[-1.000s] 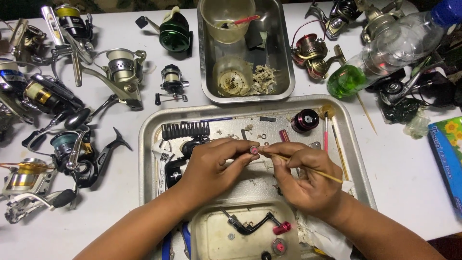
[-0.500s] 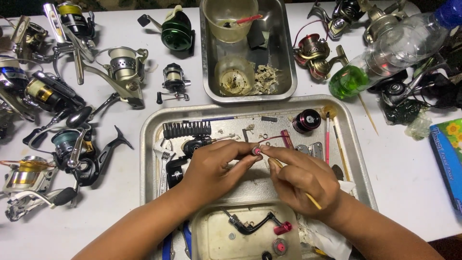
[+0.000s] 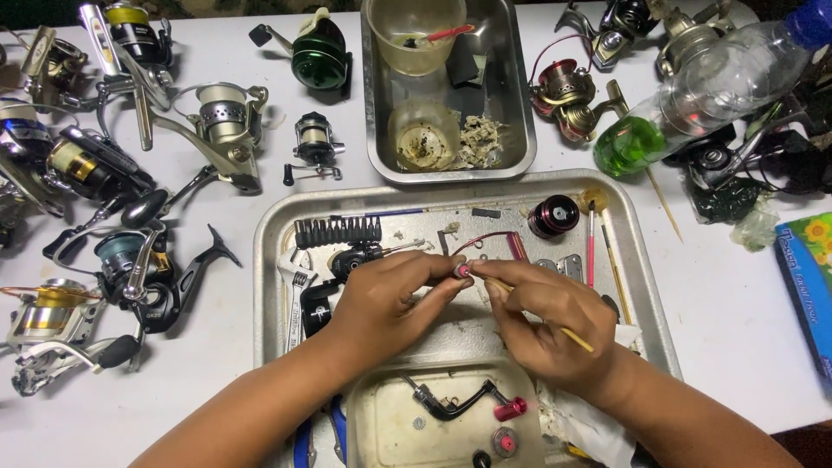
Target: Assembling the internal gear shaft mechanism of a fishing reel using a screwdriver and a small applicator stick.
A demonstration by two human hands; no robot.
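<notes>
Over the large metal tray (image 3: 277, 260), my left hand (image 3: 390, 299) pinches a small pink-tipped reel part (image 3: 462, 270) between thumb and fingers. My right hand (image 3: 546, 325) grips a thin wooden stick (image 3: 576, 339), its tip set against that small part. The two hands meet at the tray's middle. Below them a shallow plastic dish (image 3: 373, 416) holds a black reel handle with a red knob (image 3: 468, 403). A dark red spool (image 3: 554, 216) and a black bit holder (image 3: 338, 231) lie at the tray's far side.
Several fishing reels (image 3: 104, 173) crowd the white table on the left, and more lie at the top right (image 3: 563, 91). A deep steel pan (image 3: 520, 130) with a plastic cup stands at the back. A clear bottle with green liquid (image 3: 685, 104) lies right; a blue box (image 3: 806, 277) is at the edge.
My right hand has turned the stick from lying flat to pointing down-right, keeping its tip at the small part. Both hands have shifted slightly away from me.
</notes>
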